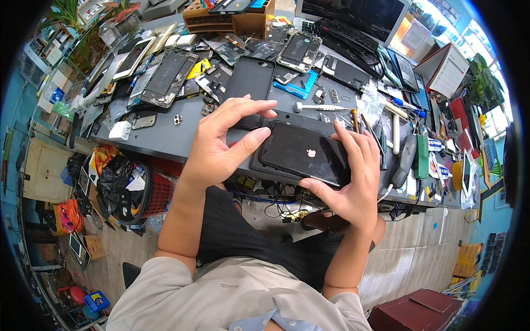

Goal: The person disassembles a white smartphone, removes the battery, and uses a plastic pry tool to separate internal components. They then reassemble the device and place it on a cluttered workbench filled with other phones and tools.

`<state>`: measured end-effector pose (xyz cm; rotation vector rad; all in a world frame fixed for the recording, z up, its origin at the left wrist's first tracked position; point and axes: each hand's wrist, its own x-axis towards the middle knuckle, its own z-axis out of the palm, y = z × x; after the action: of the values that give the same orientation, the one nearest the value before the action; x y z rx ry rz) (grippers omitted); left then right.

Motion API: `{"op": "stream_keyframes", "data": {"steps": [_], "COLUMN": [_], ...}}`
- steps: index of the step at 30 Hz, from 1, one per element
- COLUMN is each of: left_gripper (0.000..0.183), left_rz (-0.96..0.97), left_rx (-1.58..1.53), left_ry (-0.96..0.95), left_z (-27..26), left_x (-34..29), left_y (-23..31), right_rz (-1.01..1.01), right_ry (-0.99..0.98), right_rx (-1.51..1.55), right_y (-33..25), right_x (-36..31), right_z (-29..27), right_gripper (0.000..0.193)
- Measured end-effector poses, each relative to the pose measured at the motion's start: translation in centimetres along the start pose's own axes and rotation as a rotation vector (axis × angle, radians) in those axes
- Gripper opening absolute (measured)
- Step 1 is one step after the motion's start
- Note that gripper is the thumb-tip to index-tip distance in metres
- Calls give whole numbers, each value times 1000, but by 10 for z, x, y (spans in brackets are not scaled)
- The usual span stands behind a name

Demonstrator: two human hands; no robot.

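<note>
A black smartphone (290, 148) lies sideways in front of me at the desk's near edge, its dark screen lit with a small white logo. My right hand (353, 174) grips its right end, thumb along the near edge and fingers at the far edge. Around the phone's left end hovers my left hand (221, 132), thumb and index finger apart, the thumb tip close to the phone's corner. Under the phone is a flat dark pad or tray (295, 118), mostly covered. Just beyond my left hand lies another black phone or screen panel (248, 80).
Opened phones (165, 80) and loose parts crowd the desk's left and back. A blue plastic frame (298, 87), a small white-handled tool (317, 107) and several screwdrivers (381, 138) lie beyond the phone. A red bin (160, 190) with bags stands below left.
</note>
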<state>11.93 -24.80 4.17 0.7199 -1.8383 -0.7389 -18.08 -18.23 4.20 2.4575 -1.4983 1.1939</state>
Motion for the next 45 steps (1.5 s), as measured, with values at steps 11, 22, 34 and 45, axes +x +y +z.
{"op": "stream_keyframes", "data": {"steps": [11,22,34,45], "left_gripper": [47,46,43,47], "left_rz": [2,8,14,-2], "left_rx": [5,7,8,-3], "left_ry": [-3,14,56,-5], "left_z": [0,0,3,0], "left_x": [0,0,0,-1], "left_y": [-1,-3,-4,-2], "right_rz": [1,-8,-2,2], "right_ry": [3,5,-3,-1], "right_rx": [6,-3,5,1], "right_y": [0,0,1,1], "right_x": [0,0,0,-1], "right_z": [1,0,0,1], "right_gripper": [113,112,112,114]}}
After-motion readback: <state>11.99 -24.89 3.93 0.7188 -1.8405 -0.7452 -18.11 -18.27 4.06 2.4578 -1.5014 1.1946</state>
